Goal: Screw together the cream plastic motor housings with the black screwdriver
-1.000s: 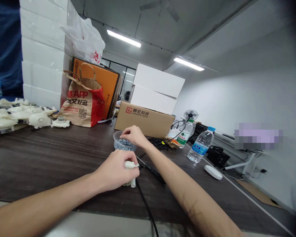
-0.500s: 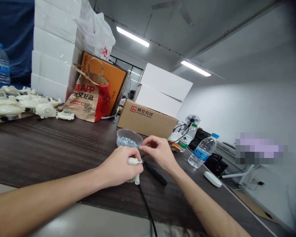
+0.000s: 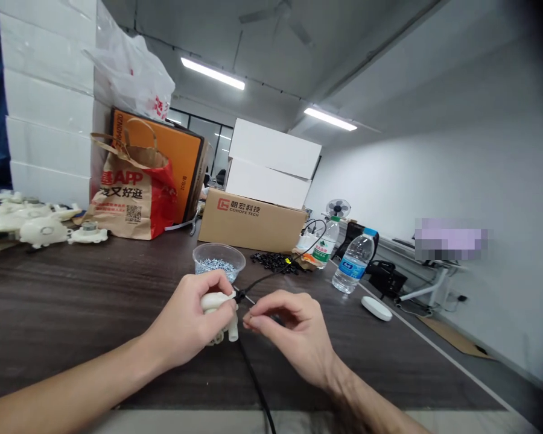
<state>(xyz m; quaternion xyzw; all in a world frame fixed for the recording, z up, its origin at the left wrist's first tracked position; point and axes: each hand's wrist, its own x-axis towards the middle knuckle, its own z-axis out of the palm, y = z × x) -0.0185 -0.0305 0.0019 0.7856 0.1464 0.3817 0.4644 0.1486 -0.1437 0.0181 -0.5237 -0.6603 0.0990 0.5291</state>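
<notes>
Desk work, close in: a black cable (image 3: 254, 377) runs up from the desk's (image 3: 95, 313) near edge toward the clear tub (image 3: 238, 265) of small metal bits (image 3: 215, 266). Just nearer than the tub, the person's L hand (image 3: 185, 319) is curled round a white part (image 3: 212, 301), thumb & fingers closed on it. R hand (image 3: 298, 334), nearer than the tub & to its right, has thumb & forefinger drawn almost together beside the part; can't tell if they've hold of anything, too small to see.

Step in hand, by the look of it: bringing the R pinch up to the part. Next move seems to call for a steady L grip & fine R fingertip aim. Poss. in the way: the cable, plus a thin metal shaft (image 3: 250, 299) btwn tub & R hand.

Well right of tub, a bit nearer: white oval item (image 3: 376, 308). Right of tub, approx. level: black pieces (image 3: 274, 261), then blue-capped bottle (image 3: 353, 265). Left of tub: off-white parts (image 3: 40, 226), paper bag (image 3: 131, 193). Behind tub: cardboard box (image 3: 253, 226) w/ white boxes (image 3: 271, 157) on top.
</notes>
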